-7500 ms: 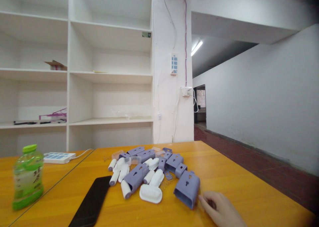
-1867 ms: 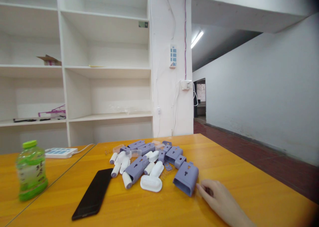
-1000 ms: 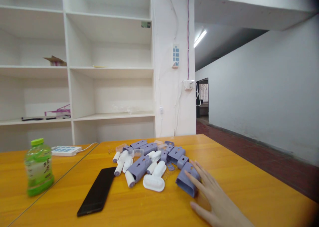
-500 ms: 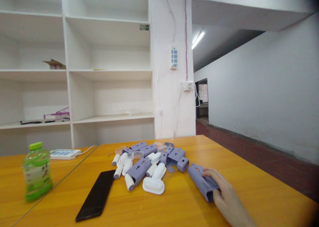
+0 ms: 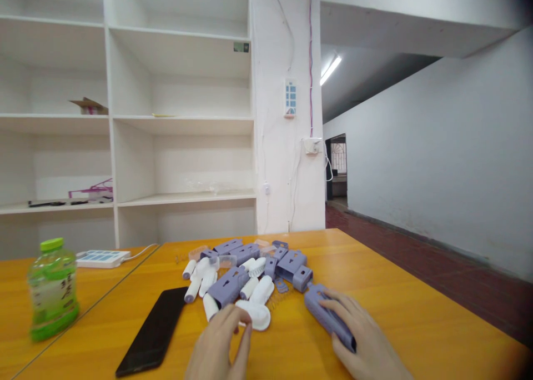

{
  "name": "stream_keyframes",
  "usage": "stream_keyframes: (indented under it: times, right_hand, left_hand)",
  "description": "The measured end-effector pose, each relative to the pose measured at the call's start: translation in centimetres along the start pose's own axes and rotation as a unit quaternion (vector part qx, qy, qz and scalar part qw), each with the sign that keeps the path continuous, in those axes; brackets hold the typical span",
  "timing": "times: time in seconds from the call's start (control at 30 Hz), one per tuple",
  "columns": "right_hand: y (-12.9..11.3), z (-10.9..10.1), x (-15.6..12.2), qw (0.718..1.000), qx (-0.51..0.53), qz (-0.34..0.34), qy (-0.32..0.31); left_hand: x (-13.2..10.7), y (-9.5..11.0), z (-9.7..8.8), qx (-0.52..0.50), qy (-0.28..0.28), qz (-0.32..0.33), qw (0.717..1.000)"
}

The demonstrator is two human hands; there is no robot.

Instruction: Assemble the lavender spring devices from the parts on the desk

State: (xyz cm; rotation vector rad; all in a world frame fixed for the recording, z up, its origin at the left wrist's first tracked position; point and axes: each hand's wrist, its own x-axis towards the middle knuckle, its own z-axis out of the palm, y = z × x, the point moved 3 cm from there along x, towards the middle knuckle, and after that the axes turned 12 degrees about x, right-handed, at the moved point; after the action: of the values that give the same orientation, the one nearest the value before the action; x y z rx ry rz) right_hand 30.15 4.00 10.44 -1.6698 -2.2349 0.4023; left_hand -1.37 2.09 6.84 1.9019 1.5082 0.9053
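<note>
My right hand (image 5: 360, 333) is wrapped round a long purple plastic casing (image 5: 327, 313), which lies at the right of a pile of parts. Its hollow near end shows beside my thumb. My left hand (image 5: 222, 341) is over the table at the near edge of the pile, its fingers bent and thumb apart, with nothing visible in it. Just beyond its fingertips lie a white oval piece (image 5: 260, 316) and a white roller (image 5: 210, 306). Another purple casing (image 5: 227, 286) rests behind them, among several similar casings, white rollers, clear plastic pieces and coil springs.
A black phone (image 5: 154, 330) lies left of the pile on the orange table (image 5: 416, 313). Farther left stand a green-capped bottle (image 5: 53, 291) and a white power strip (image 5: 103, 259) with a cable. White shelves (image 5: 183, 119) rise behind the table.
My left hand has come into view from below, up to the near side of the pile. My right hand and the casing have shifted slightly left; the whole view has moved a little.
</note>
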Motion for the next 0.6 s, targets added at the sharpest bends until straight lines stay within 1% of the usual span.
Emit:
stream_keyframes:
  times: [0.03, 0.13, 0.2, 0.27, 0.33, 0.43, 0.5, 0.6]
  right_hand:
    - [-0.6, -0.2, 0.0, 1.000, 0.027, -0.011, -0.010]
    - [-1.8, -0.6, -0.1, 0.995, 0.093, -0.023, -0.033]
    - [-1.8, -0.3, -0.1, 0.993, 0.110, -0.022, -0.040]
    - [-1.0, 0.1, -0.1, 0.993, 0.110, -0.013, -0.038]
    - [0.0, 0.7, 0.0, 0.994, 0.100, 0.003, -0.034]
    - [1.2, 1.3, 0.1, 0.995, 0.086, 0.031, -0.035]
    - [1.1, 1.3, 0.1, 0.994, 0.087, 0.042, -0.040]
    - [0.3, 1.0, -0.1, 0.994, 0.092, 0.042, -0.043]
  left_hand:
    - [1.7, -1.1, 0.5, 0.044, 0.007, 0.005, 0.999]
    - [6.0, -3.9, 1.9, 0.155, -0.024, -0.023, 0.987]
    - [8.0, -4.8, 2.7, 0.176, -0.039, -0.030, 0.983]
    - [9.3, -5.1, 3.4, 0.186, -0.055, -0.031, 0.981]
    - [10.1, -5.2, 4.2, 0.200, -0.067, -0.034, 0.977]
    - [10.6, -4.9, 5.4, 0.226, -0.075, -0.045, 0.970]
    - [10.6, -4.6, 5.8, 0.243, -0.069, -0.056, 0.966]
    - [10.2, -4.2, 5.6, 0.269, -0.045, -0.077, 0.959]
